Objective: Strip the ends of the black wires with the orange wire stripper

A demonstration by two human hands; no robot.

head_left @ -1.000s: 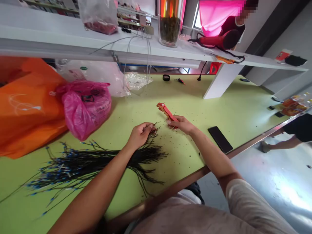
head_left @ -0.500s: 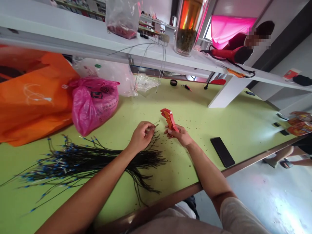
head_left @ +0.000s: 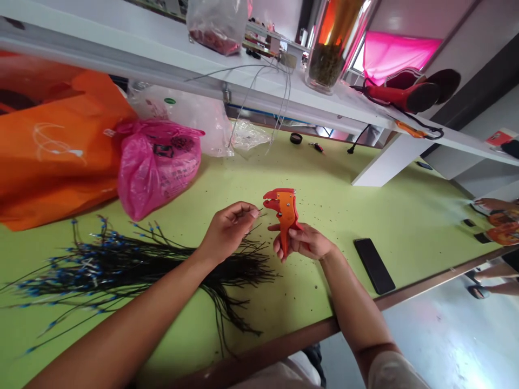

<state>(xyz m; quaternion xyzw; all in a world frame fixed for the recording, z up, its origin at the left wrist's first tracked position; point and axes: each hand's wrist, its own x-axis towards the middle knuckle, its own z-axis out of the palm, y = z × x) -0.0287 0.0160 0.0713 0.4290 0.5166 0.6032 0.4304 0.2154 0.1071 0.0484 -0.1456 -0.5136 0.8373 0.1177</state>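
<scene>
In my right hand (head_left: 306, 241) is a red and orange wire stripper (head_left: 287, 213), its jaws pointing left. My left hand (head_left: 231, 227) pinches a thin black wire (head_left: 260, 209), whose short end sticks out just left of the jaws. Whether the wire tip touches the jaws I cannot tell. Below my left forearm lies a large bundle of black wires (head_left: 162, 265) on the green table; the far left ends carry blue tips. Their right ends fan out under and beside my left hand.
A black phone (head_left: 373, 266) lies right of my right forearm. Pink (head_left: 160, 162) and orange (head_left: 60, 146) bags stand at the left. A white shelf (head_left: 133, 48) crosses the back, holding a glass jar (head_left: 328, 65) and a red hair dryer (head_left: 405, 97). Small dark scraps dot the table (head_left: 251, 175).
My right hand has turned the wire stripper so its side faces me and its jaws are now beside the wire end in my left hand. The view has shifted slightly.
</scene>
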